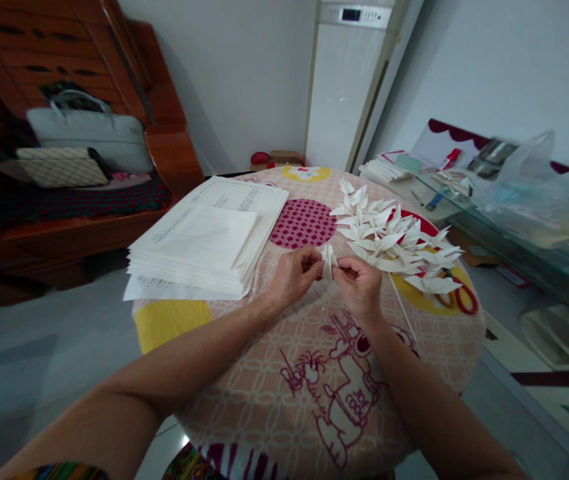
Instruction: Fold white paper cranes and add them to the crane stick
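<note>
My left hand (291, 275) and my right hand (359, 283) meet over the middle of a round table (264, 393) covered in a patterned pink cloth. Both pinch a small folded white paper piece (328, 260) between their fingertips, left hand on its left side, right hand on its right. Just beyond my right hand lies a pile of folded white paper shapes (394, 243) with pointed tips. A thick stack of white paper sheets (209, 243) sits to the left of my left hand.
Red-handled scissors (457, 298) lie at the table's right edge, partly under the folded shapes. A wooden bench (79, 220) with bags stands at left, a tall white air conditioner (347, 80) behind, and a glass-topped table (514, 227) with clutter at right.
</note>
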### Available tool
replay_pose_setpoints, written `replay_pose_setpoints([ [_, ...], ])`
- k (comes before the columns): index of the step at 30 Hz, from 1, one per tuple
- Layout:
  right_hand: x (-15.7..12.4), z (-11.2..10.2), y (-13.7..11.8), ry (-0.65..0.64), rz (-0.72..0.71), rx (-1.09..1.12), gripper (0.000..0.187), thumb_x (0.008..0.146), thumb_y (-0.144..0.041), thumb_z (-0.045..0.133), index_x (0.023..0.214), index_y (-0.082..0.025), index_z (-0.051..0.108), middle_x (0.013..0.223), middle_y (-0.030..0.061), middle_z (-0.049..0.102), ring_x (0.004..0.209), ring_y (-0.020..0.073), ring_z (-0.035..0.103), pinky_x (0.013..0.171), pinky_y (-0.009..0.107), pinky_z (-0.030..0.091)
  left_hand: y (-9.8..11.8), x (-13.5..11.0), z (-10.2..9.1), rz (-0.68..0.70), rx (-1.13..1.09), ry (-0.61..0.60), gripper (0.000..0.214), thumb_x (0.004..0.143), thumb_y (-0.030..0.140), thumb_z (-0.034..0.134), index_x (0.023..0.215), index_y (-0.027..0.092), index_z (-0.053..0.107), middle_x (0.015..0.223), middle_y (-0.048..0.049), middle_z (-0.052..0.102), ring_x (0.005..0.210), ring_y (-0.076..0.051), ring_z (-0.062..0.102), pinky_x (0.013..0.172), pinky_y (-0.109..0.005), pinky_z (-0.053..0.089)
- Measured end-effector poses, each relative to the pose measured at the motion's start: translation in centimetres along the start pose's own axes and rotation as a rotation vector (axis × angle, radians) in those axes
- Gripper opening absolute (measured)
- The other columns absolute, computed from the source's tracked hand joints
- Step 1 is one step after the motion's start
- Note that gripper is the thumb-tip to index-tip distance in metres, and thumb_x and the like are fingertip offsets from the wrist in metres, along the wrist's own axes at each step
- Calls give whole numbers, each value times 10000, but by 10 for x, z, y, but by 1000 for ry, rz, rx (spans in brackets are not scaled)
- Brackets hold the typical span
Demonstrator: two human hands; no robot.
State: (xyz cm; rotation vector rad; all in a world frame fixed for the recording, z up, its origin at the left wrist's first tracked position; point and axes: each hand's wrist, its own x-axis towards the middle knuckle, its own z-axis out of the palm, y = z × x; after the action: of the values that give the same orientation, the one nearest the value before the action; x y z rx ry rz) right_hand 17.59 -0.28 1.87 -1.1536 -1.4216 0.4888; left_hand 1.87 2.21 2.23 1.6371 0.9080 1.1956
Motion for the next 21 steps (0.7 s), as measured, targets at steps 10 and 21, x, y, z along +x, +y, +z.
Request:
replay_pose_setpoints([
  [10,-1,3,-1,109,39,65,56,732,-232,679,695,-191,668,656,-2,690,558,144,613,529,258,507,8,-1,1,-10,-97,45,160,837,275,639,748,166,563,669,16,587,611,-108,608,612,-230,549],
  [21,-8,-2,-27,149,-190,62,50,805,-195,650,764,-223,655,868,44,715,784,190,676,673,319,576,19,-9,0,74,-228,140,241,844,365,699,809,165,569,762,-15,643,695,-128,647,689,-259,565],
])
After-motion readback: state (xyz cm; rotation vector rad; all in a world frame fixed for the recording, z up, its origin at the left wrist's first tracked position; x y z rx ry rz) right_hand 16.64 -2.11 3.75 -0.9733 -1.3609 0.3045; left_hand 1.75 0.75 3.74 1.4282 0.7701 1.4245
